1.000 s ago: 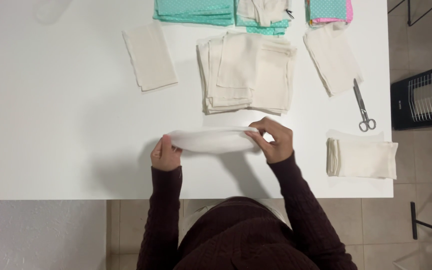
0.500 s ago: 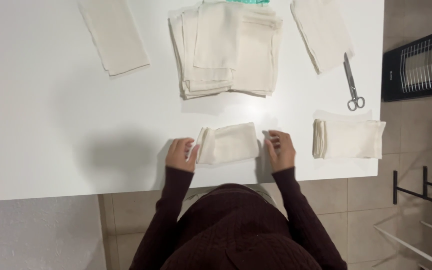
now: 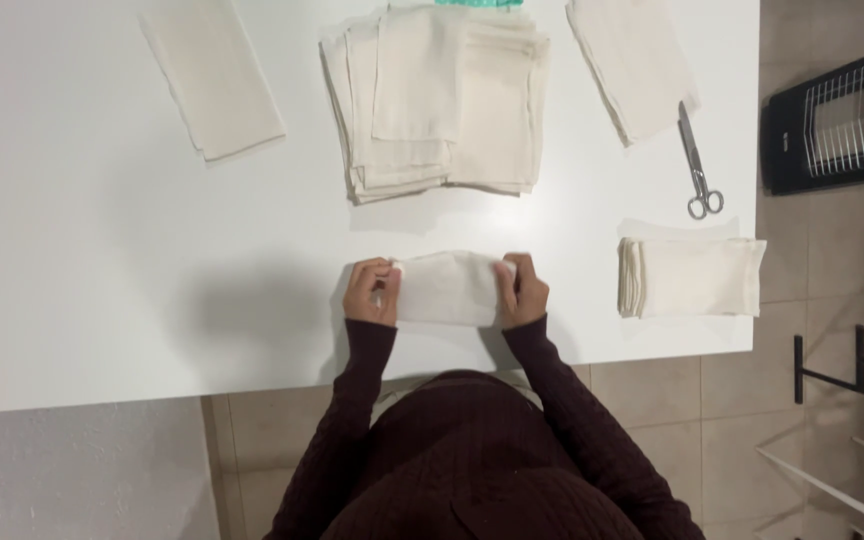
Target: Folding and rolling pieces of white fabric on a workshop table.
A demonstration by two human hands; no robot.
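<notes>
1. Two hands are seen just below the middle of the frame, at the near edge of the white table (image 3: pixel 102 300), both in dark knitted sleeves.
2. A folded cream cloth (image 3: pixel 447 288) is held between them, lying flat on the table just below the centre of the frame.
3. The left end of the cloth is gripped by the left hand (image 3: pixel 370 292), with the fingers curled closed over its edge.
4. The right end is gripped by the right hand (image 3: pixel 523 291) in the same way, with the fingers bent shut around the fabric.
5. A small stack of folded cream cloths (image 3: pixel 692 277) is set to the right of the hands, near the table's right edge and apart from the held piece.
6. A pair of scissors (image 3: pixel 696 160) is laid above that stack, blades pointing towards the top of the frame.
7. A large loose pile of cream cloths (image 3: pixel 442 100) is spread at the upper centre.
8. A single cream piece (image 3: pixel 212 75) is placed at the upper left, and another cream piece (image 3: pixel 632 65) at the upper right.
</notes>
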